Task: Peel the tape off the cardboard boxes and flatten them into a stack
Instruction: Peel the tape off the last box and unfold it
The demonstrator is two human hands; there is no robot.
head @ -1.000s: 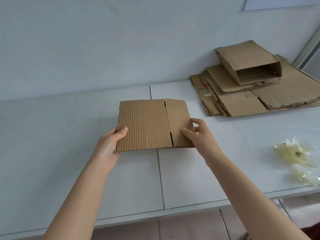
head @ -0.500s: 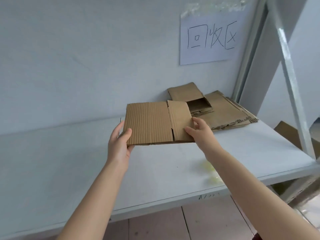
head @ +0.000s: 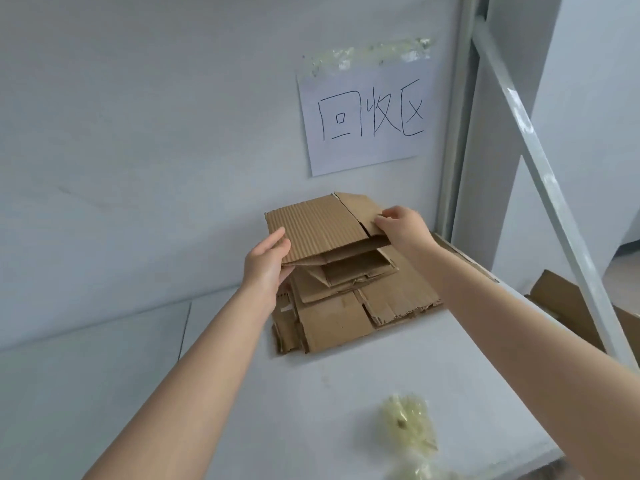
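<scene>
A flattened brown cardboard box [head: 322, 225] hangs tilted just above the stack of flattened cardboard [head: 349, 306] at the back of the white table. My left hand [head: 266, 265] grips the box's near left corner, thumb on top. At the right edge my right hand [head: 403, 226] pinches a flap of the same box. The box hides the top rear part of the stack. A crumpled wad of peeled yellowish tape [head: 408, 424] lies on the table near the front.
A paper sign [head: 363, 116] with handwritten characters is taped to the wall above the stack. A white metal frame post [head: 540, 174] slants down on the right. Another cardboard piece [head: 568, 306] sits beyond the table's right edge. The white table [head: 104, 358] stretches left.
Both hands carried the flattened box from the table's middle to the right and back, and it now hovers over the cardboard stack. My view turned right with it.
</scene>
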